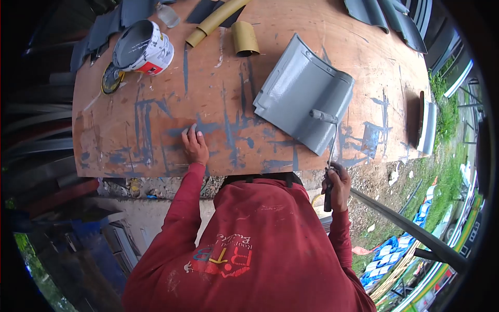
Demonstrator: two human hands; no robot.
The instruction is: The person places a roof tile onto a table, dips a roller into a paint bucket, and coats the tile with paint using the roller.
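Observation:
A grey roof tile [299,88] lies at a slant on the paint-streaked wooden table, its surface shiny and wet-looking. My right hand [339,188] is closed around the black handle of a small paint roller [323,116], just beyond the table's near edge. The roller's grey head rests on the tile's lower right part, and its thin metal rod runs down to the handle. Resting on the table near its front edge, left of the tile, my left hand [196,147] holds nothing; its fingers are slightly bent and apart.
At the back left of the wooden table [208,104] a white bucket [156,54] of grey paint stands beside its lid [111,79]. Yellowish ridge pieces [245,38] lie at the back. Grey tiles [366,13] sit at the far right, and a metal bar [405,226] slants below.

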